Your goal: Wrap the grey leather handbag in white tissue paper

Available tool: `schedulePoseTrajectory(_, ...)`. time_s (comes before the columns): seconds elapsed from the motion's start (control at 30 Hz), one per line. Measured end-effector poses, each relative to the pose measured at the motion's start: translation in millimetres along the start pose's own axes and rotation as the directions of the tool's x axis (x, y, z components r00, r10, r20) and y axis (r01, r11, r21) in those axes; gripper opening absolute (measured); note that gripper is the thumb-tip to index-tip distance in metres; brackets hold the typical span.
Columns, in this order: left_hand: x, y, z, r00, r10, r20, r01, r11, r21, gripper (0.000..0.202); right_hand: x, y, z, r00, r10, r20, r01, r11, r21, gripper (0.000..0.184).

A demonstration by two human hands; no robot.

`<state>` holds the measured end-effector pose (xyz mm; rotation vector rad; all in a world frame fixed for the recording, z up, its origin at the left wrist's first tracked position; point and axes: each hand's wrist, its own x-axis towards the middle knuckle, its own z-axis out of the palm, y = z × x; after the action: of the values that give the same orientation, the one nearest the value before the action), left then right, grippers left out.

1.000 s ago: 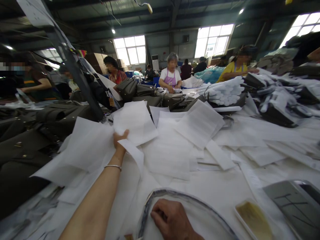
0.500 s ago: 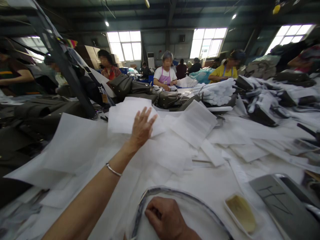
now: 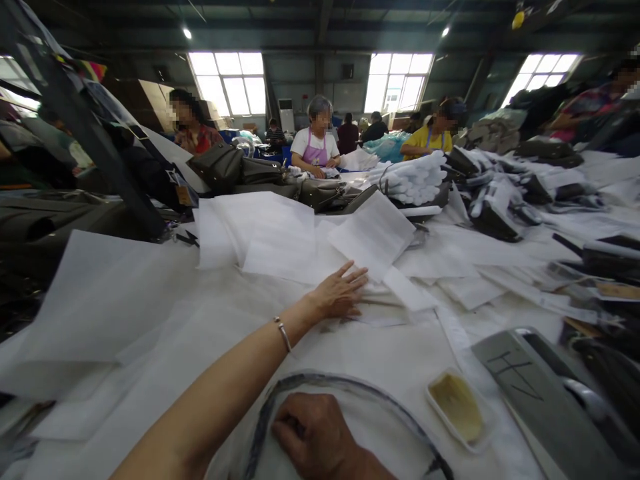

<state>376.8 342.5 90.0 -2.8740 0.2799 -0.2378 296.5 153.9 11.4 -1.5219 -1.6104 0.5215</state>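
Note:
My left hand (image 3: 340, 293) lies flat with fingers stretched out on white paper sheets (image 3: 280, 233) spread over the table; a thin bracelet circles its wrist. It holds nothing. My right hand (image 3: 310, 437) is at the bottom edge, fingers curled and pressed onto a white piece ringed by a dark curved strap (image 3: 350, 390). What the curled fingers hold is hidden.
A small tray with yellow paste (image 3: 455, 407) and a grey metal slab (image 3: 530, 393) lie at the right. Dark handbags (image 3: 225, 167) and wrapped bags (image 3: 415, 180) pile up beyond. Dark bags (image 3: 40, 227) sit at the left. Several people work at the far side.
My left hand let go of the sheet it lifted a second ago and slid right and nearer, now flat on the papers. My right hand stayed put. The view shifted rightwards.

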Motion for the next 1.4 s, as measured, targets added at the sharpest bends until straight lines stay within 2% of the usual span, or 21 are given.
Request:
schedulePoseTrajectory(0.1,-14.2,-18.2,-20.9,0.996,-0.081,-0.048,0.084,0.994,0.065,0.027,-0.2,-1.5,-1.2,1.0,-0.003,-0.007,0.003,1.0,0.015,0.006)
schedulePoseTrajectory(0.2,-32.1,-40.4,-38.9,0.958,-0.254,-0.131,0.268,0.958,0.103,0.027,0.1,-4.5,-4.5,1.0,0.001,-0.002,-0.001,1.0,0.014,0.006)
schedulePoseTrajectory(0.27,-44.1,-56.9,-46.8,0.892,-0.41,-0.189,0.431,0.899,0.08,0.035,0.8,-6.6,-7.1,1.0,0.008,0.001,-0.008,1.0,0.01,0.006)
schedulePoseTrajectory(0.33,-55.1,-72.6,-51.6,0.8,-0.563,-0.206,0.58,0.814,0.031,0.043,1.6,-8.3,-9.4,1.0,0.011,0.011,-0.011,1.0,0.008,0.005)
schedulePoseTrajectory(0.4,-64.4,-85.2,-53.5,0.718,-0.667,-0.2,0.68,0.734,-0.007,0.047,1.9,-9.6,-10.9,1.0,0.013,0.021,-0.013,1.0,0.008,0.005)
schedulePoseTrajectory(0.43,-68.1,-89.8,-53.6,0.689,-0.696,-0.202,0.708,0.706,-0.018,0.048,1.9,-10.1,-11.4,1.0,0.015,0.024,-0.016,1.0,0.01,0.005)
schedulePoseTrajectory(0.5,-73.2,-95.7,-52.4,0.659,-0.72,-0.215,0.733,0.68,-0.03,0.048,1.4,-10.6,-11.8,0.999,0.02,0.026,-0.02,1.0,0.019,0.005)
schedulePoseTrajectory(0.73,-74.4,-100.3,-46.0,0.624,-0.749,-0.223,0.751,0.653,-0.095,0.048,1.3,-9.8,-11.2,1.0,0.021,0.009,-0.021,0.999,0.034,0.006)
schedulePoseTrajectory(0.93,-90.7,-114.9,-48.5,0.51,-0.831,-0.222,0.783,0.556,-0.279,0.044,1.1,-8.5,-11.4,1.0,0.011,0.005,-0.012,0.998,0.07,0.005)
schedulePoseTrajectory(1.0,-97.6,-118.9,-49.9,0.492,-0.841,-0.226,0.783,0.54,-0.307,0.043,0.3,-8.0,-11.4,1.0,0.009,0.001,-0.009,0.998,0.07,0.005)
schedulePoseTrajectory(1.1,-101.9,-116.4,-51.0,0.506,-0.825,-0.25,0.772,0.563,-0.295,0.043,-0.1,-8.0,-11.3,1.0,0.01,0.0,-0.01,0.997,0.071,0.005)
schedulePoseTrajectory(1.17,-98.4,-105.3,-50.5,0.559,-0.78,-0.281,0.747,0.621,-0.237,0.043,0.1,-8.5,-11.1,1.0,0.01,0.008,-0.011,0.997,0.077,0.005)
schedulePoseTrajectory(1.27,-83.1,-73.1,-46.0,0.713,-0.646,-0.271,0.647,0.756,-0.099,0.046,0.0,-7.9,-10.8,1.0,0.005,0.025,-0.007,0.998,0.07,0.007)
schedulePoseTrajectory(1.37,-60.6,-31.6,-35.0,0.884,-0.441,-0.155,0.442,0.897,-0.032,0.04,-0.4,-2.7,-10.2,0.999,0.01,0.03,-0.011,0.999,0.039,0.01)
schedulePoseTrajectory(1.4,-53.3,-18.0,-30.3,0.919,-0.377,-0.11,0.376,0.926,-0.034,0.036,-0.5,0.2,-9.5,0.999,0.004,0.036,-0.005,0.999,0.032,0.011)
